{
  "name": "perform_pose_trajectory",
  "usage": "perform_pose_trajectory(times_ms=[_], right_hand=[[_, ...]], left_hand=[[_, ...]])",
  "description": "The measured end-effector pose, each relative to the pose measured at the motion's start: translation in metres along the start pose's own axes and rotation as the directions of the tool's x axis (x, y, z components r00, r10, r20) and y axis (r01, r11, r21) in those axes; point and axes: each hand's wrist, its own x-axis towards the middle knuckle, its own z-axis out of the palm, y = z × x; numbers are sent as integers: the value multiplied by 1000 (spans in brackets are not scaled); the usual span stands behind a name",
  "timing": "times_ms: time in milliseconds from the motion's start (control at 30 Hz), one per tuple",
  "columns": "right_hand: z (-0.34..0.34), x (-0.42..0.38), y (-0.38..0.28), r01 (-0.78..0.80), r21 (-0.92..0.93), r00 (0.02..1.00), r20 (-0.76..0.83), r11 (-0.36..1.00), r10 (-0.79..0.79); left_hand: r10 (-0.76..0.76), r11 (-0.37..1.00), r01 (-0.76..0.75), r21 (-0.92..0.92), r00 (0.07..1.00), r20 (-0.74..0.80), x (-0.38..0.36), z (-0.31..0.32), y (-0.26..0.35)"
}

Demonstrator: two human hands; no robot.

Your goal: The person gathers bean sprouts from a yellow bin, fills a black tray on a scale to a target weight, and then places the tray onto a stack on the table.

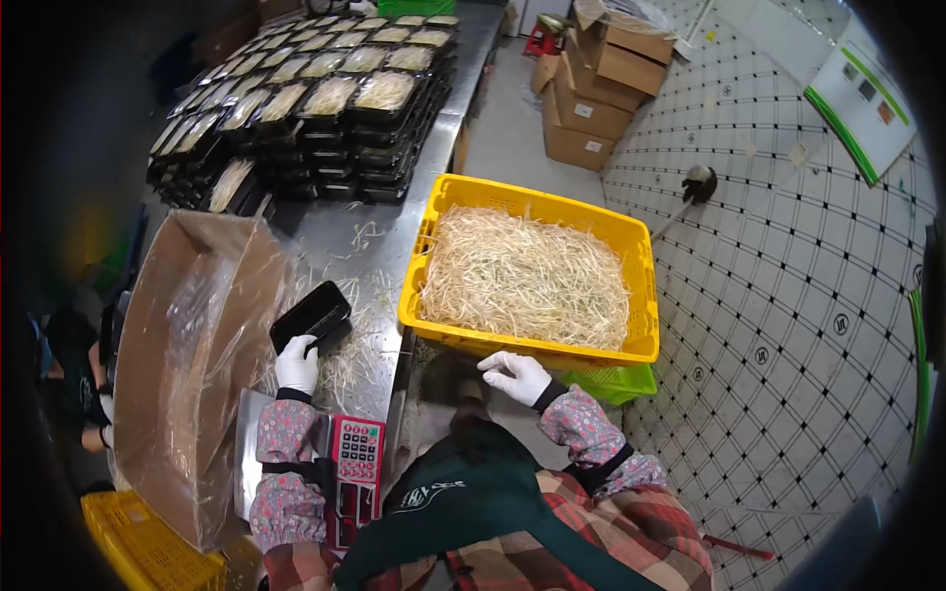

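My left hand (298, 366), in a white glove, grips the near edge of a black plastic tray (313, 313). The tray is tilted over the steel table and nothing shows in it. Loose bean sprouts (347, 369) lie scattered beneath and beside it. In front of the near wall of a yellow crate (532, 347) is my right hand (516, 377), also gloved, its fingers loosely bent and apart with nothing visible in them. A heap of bean sprouts (527, 276) fills much of the crate. Close to my left forearm sits a red scale (357, 448) with a keypad.
Stacked black trays of packed sprouts (330, 96) cover the far part of the steel table (448, 133). A plastic-lined cardboard box (182, 394) stands at the left. Cardboard boxes (591, 108) are piled behind the crate. A green crate (616, 382) shows under the yellow one. Another person's arm (99, 379) is at far left.
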Motion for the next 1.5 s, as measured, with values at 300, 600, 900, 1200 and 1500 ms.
perform_pose_trajectory(times_ms=[300,600,900,1200,1500], right_hand=[[-124,-24,35,-142,4,828,-548,990,121],[-137,70,45,-44,-770,983,78,637,163],[-162,94,69,98,-533,995,57,840,-80],[-226,185,62,194,-537,977,178,821,-115],[-238,274,107,-162,-576,986,-64,801,154]], left_hand=[[158,987,-161,11,978,133,49,31,61],[408,908,-372,-190,693,595,88,138,217],[243,969,-204,-136,722,647,89,199,211],[194,964,-265,-16,662,724,192,194,255],[86,996,-90,-22,813,576,255,295,192]])
